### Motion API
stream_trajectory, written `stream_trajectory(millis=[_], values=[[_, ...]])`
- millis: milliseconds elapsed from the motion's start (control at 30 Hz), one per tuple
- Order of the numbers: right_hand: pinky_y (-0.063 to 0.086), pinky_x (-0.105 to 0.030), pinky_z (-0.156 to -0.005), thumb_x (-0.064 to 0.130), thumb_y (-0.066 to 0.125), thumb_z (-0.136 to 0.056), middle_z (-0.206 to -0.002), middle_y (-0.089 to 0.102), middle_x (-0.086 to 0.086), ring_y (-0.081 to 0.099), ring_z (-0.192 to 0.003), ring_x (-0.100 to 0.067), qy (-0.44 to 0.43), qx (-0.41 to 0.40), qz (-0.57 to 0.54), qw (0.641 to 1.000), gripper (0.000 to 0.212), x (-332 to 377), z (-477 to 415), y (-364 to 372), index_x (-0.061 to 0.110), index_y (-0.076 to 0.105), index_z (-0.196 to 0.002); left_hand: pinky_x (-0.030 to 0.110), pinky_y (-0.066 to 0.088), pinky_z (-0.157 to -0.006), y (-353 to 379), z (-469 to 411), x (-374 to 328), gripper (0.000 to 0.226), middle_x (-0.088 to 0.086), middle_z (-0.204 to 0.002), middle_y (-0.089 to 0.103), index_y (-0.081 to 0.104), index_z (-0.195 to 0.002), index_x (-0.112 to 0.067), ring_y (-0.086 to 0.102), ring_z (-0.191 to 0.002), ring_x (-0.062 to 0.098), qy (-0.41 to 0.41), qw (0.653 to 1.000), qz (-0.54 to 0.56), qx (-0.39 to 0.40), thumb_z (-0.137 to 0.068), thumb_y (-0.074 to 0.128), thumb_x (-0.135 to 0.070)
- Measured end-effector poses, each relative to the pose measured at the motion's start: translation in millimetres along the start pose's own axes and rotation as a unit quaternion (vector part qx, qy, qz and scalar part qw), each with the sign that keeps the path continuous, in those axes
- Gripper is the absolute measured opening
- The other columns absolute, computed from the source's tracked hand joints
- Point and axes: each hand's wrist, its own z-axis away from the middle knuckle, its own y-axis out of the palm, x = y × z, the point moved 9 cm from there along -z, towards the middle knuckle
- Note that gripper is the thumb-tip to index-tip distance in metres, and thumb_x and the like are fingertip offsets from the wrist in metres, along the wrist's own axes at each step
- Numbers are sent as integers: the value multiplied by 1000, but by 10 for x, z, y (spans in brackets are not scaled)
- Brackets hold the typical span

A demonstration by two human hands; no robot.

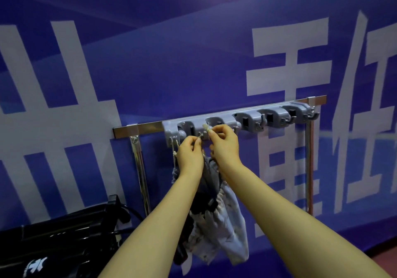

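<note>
You're mid-hang: left hand (190, 155) pinches the drawstring (205, 126) low, right hand (224, 146) pinches its knotted end up against the grey rack (247, 119), bag (223, 213) dangling below your wrists; next, hitch that loop onto the rack and ease off.

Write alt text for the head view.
The left hand and right hand each pinch a pale cord at a grey hook rack on a metal rail. A light-blue drawstring bag hangs below them, before a blue banner.
</note>
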Motion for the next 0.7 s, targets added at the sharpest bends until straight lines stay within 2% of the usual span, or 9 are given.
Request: stream_trajectory(millis=[100, 167, 333, 400, 533, 700], values=[[50, -32, -58, 20, 56, -94, -78, 63, -2, 56, -61, -14, 9, 17, 31, 999, 9, -146, 70, -5, 20, 59, -85, 39, 46, -59, 72, 64, 139, 24, 7, -69, 59, 60, -85, -6, 54, -63, 22, -2, 1000, -19, 16, -96, 47, -23], [56, -34, -63, 19, 55, -95, -83, 64, -2, 61, -64, -14, 10, 21, 27, 999, 6, -183, 135, -8, 15, 59, -93, 41, 50, -66, 91, 99, 200, 26, 6, -72, 63, 60, -83, -8, 61, -70, 26, -8, 1000, -18, 16, -96, 47, -25], [57, -33, -76, 18, 54, -95, -92, 65, -1, 66, -80, -15, 11, 29, 36, 999, 8, -204, 226, -26, 14, 60, -98, 22, 46, -60, 41, 185, 163, 22, -5, -74, 61, 61, -86, -13, 59, -70, 10, 1, 1000, -27, 11, -97, 46, -24], [55, -31, -80, 18, 54, -95, -95, 65, 2, 64, -89, -14, 6, 32, 46, 998, 8, -194, 267, -38, 17, 59, -101, 22, 47, -64, 19, 227, 142, 21, -5, -76, 62, 62, -89, -14, 58, -71, 9, 1, 999, -29, 14, -97, 46, -24], [45, -16, -78, 21, 53, -96, -102, 59, 10, 56, -97, -5, -11, 32, 77, 996, 18, -106, 395, -62, 18, 56, -114, 19, 46, -64, -79, 304, 65, 20, -4, -84, 62, 63, -98, -13, 58, -74, 8, -4, 999, -40, 8, -97, 46, -23], [42, -21, -84, 25, 50, -97, -120, 55, 4, 53, -103, -7, -27, 29, 120, 992, 27, 39, 629, -124, 17, 54, -123, 40, 54, -82, -312, 507, -9, 19, 0, -92, 68, 64, -96, -15, 65, -88, 18, -10, 999, -32, 15, -96, 48, -25]])
